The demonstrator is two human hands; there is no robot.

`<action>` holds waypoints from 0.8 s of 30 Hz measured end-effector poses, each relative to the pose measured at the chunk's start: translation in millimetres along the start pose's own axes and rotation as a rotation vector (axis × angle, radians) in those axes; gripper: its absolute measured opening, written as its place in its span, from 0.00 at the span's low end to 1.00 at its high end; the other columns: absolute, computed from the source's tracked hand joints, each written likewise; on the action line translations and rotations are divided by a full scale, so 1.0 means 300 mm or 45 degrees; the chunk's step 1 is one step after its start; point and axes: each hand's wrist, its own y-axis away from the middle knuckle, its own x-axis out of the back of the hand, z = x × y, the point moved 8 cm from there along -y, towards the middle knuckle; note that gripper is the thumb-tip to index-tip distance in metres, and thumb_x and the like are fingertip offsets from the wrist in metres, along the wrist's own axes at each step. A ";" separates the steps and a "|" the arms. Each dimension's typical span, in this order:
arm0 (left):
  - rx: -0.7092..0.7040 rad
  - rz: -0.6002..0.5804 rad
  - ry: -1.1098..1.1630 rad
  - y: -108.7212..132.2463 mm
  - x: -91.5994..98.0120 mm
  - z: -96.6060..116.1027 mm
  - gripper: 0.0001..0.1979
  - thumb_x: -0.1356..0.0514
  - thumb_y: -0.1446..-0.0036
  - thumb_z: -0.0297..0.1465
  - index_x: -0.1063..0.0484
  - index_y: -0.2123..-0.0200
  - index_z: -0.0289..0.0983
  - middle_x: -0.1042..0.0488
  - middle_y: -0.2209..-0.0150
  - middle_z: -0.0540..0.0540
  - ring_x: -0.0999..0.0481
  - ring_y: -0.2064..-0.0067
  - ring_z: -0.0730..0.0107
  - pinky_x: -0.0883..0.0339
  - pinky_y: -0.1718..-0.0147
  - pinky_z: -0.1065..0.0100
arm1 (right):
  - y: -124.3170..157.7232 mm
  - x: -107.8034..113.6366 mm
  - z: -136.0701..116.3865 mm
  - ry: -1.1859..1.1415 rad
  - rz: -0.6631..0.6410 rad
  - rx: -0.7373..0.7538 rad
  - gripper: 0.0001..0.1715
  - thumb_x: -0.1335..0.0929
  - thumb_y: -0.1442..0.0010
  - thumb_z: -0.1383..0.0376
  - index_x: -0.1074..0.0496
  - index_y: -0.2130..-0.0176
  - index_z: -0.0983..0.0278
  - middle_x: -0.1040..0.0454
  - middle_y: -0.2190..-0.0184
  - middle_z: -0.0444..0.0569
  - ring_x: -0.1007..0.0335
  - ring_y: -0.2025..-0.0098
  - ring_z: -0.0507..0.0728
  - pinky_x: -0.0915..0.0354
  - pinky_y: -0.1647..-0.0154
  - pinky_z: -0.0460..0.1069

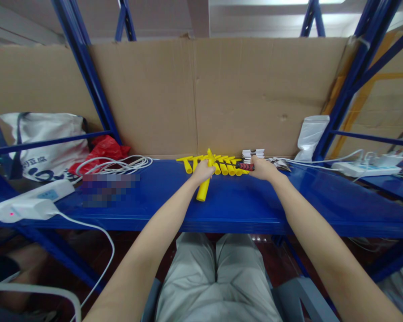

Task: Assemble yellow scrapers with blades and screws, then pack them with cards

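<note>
My left hand (203, 171) is closed round a yellow T-shaped piece (203, 191), whose thick tubular end points down toward me. My right hand (262, 169) grips a screwdriver (246, 167) by its red and black handle. The screwdriver's thin shaft points left at the yellow piece; whether the tip touches it I cannot tell. Behind both hands, several more yellow T-shaped pieces (224, 169) lie in a row along the back of the blue table (248, 201). Past my right hand sits a small stack of white, dark-banded items (253, 154), too small to name.
Cardboard (147, 98) walls off the back. On the left are a white cable coil (130, 164), a red plastic bag (109, 150), a cloth bag (50, 138) and a power strip (36, 201). On the right stand a white pouch (310, 136) and another power strip (366, 169).
</note>
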 end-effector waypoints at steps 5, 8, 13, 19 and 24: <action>-0.003 0.032 0.039 0.002 0.010 -0.003 0.08 0.46 0.53 0.23 0.30 0.68 0.31 0.29 0.79 0.47 0.29 0.77 0.70 0.37 0.77 0.73 | -0.008 0.004 -0.022 -0.102 0.028 0.116 0.17 0.34 0.48 0.66 0.32 0.57 0.68 0.25 0.63 0.57 0.30 0.64 0.59 0.44 0.70 0.47; -0.011 0.042 0.038 0.003 0.014 -0.003 0.08 0.47 0.54 0.23 0.31 0.69 0.32 0.30 0.80 0.48 0.30 0.78 0.71 0.38 0.78 0.73 | -0.011 0.009 -0.031 -0.108 0.048 0.163 0.12 0.35 0.48 0.66 0.31 0.62 0.68 0.26 0.65 0.56 0.30 0.65 0.58 0.44 0.70 0.47; -0.027 0.030 0.029 -0.002 0.010 0.001 0.07 0.47 0.54 0.23 0.31 0.71 0.33 0.32 0.81 0.49 0.31 0.79 0.72 0.39 0.79 0.74 | -0.005 0.021 -0.020 -0.044 0.098 0.087 0.17 0.33 0.50 0.64 0.31 0.59 0.68 0.26 0.63 0.58 0.30 0.63 0.60 0.44 0.70 0.47; -0.009 0.027 0.013 0.000 0.009 -0.002 0.08 0.47 0.53 0.24 0.31 0.69 0.33 0.30 0.79 0.48 0.31 0.78 0.72 0.36 0.76 0.73 | -0.002 0.004 -0.023 -0.090 0.012 0.090 0.18 0.33 0.49 0.64 0.32 0.57 0.66 0.24 0.64 0.56 0.29 0.65 0.59 0.45 0.72 0.47; 0.012 0.037 0.016 0.005 0.015 -0.003 0.09 0.47 0.52 0.24 0.31 0.67 0.32 0.29 0.78 0.47 0.31 0.78 0.73 0.36 0.76 0.73 | -0.009 -0.004 -0.040 -0.167 -0.011 0.186 0.09 0.35 0.47 0.66 0.30 0.65 0.67 0.24 0.67 0.54 0.31 0.68 0.56 0.45 0.71 0.46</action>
